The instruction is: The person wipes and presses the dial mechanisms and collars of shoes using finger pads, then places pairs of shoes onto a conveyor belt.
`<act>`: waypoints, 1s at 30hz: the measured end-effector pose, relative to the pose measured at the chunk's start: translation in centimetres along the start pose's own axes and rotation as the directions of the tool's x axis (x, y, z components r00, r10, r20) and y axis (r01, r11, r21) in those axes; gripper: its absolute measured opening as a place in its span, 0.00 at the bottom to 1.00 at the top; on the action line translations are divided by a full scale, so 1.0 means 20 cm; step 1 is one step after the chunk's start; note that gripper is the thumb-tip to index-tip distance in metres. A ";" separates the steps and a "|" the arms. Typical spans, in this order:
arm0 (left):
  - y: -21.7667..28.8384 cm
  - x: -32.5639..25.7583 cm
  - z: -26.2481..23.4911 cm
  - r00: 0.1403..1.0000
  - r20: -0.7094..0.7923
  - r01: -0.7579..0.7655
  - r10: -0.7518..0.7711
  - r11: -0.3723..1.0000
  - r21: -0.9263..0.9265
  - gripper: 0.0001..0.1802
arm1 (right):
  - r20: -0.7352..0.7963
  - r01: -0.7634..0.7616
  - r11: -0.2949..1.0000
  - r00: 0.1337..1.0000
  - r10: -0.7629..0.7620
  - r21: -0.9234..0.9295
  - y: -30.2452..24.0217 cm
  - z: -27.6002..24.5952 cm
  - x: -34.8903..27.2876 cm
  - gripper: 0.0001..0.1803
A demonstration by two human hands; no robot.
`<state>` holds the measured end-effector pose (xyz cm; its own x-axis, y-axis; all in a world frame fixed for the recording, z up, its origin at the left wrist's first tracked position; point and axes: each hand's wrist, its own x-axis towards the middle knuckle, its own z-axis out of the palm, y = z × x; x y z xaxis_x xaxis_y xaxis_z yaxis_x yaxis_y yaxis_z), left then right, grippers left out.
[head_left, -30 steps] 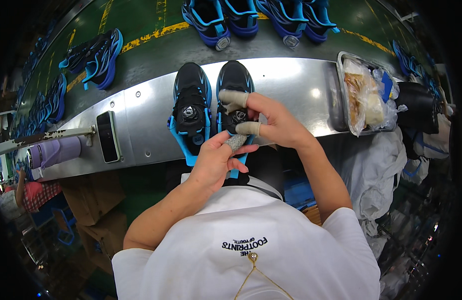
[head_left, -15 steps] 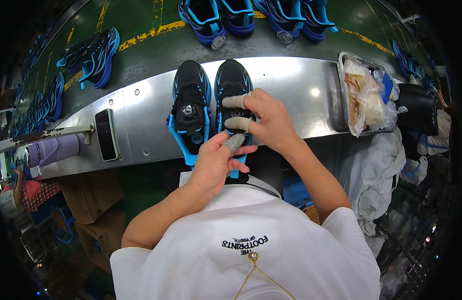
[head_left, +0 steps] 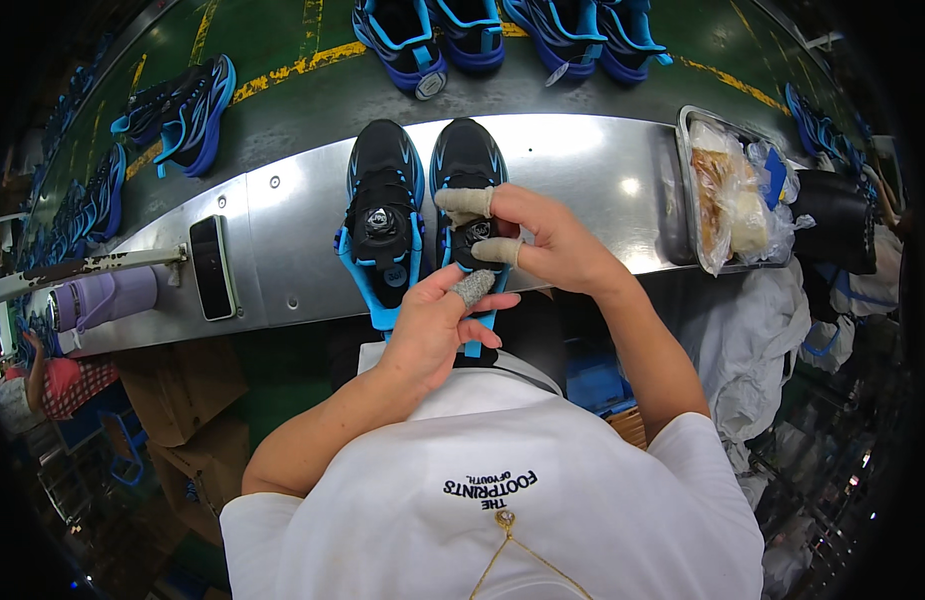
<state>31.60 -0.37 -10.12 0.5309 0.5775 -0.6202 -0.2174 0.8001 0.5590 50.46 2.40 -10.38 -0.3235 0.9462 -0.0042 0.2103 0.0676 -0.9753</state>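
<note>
Two black sneakers with bright blue trim stand side by side, toes away from me: the left sneaker [head_left: 384, 170] and the right sneaker [head_left: 467, 150]. Each has a round dial on its tongue. My right hand [head_left: 557, 240], beige covers on its thumb and a finger, has them on either side of the right sneaker's dial [head_left: 478, 231]. At that shoe's opening, my left hand [head_left: 427, 320] grips near the tongue, a grey cover on its thumb. Part of the collar is hidden behind my left fingers.
The shoes stand on a curved metal ledge [head_left: 582, 160]. A phone [head_left: 212, 268] and a lilac bottle [head_left: 107, 300] lie at left. At right is a metal tray [head_left: 684, 165] with plastic-wrapped items. Beyond runs a green belt [head_left: 272, 45] carrying more sneakers [head_left: 397, 45].
My right hand has shifted slightly, its fingers further apart, and the right sneaker's dial now shows between them. The sneakers on the belt have slid a little left. My left hand stays put.
</note>
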 end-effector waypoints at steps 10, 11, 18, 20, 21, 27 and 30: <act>0.02 0.00 0.05 0.999 -0.042 0.007 -0.007 1.000 -0.005 0.12 | -0.015 0.172 0.985 0.985 -0.172 -0.030 0.06 -0.02 0.01 0.26; 0.01 0.00 0.05 0.999 -0.042 0.002 -0.002 1.000 0.002 0.12 | 0.012 0.145 0.989 0.989 -0.144 -0.040 0.07 -0.02 0.01 0.23; 0.00 0.01 0.04 0.999 -0.036 0.022 -0.022 1.000 -0.006 0.13 | -0.289 -0.020 0.981 0.957 -0.037 -0.191 0.03 0.12 -0.05 0.22; 0.01 0.01 0.04 0.999 -0.037 0.020 -0.020 1.000 -0.011 0.12 | -0.204 -0.070 0.979 0.978 0.031 -0.189 0.01 0.03 -0.03 0.25; 0.01 0.02 0.05 0.999 -0.037 0.016 -0.016 1.000 -0.015 0.12 | -0.116 -0.013 0.999 0.993 0.007 -0.044 0.04 0.00 -0.01 0.25; -0.01 0.03 0.07 0.998 -0.065 -0.006 0.006 1.000 -0.009 0.13 | -0.258 0.055 0.927 0.953 -0.161 -0.372 0.06 0.11 -0.04 0.23; 0.06 0.01 0.08 0.999 0.028 0.033 -0.036 0.995 0.099 0.13 | -0.412 -0.002 0.987 0.909 -0.066 -0.163 0.06 0.16 -0.06 0.23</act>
<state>32.88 0.41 -8.75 0.5612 0.5438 -0.6240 -0.1182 0.7988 0.5899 48.07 0.41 -12.20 0.0717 0.9858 0.1517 0.3589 0.1164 -0.9261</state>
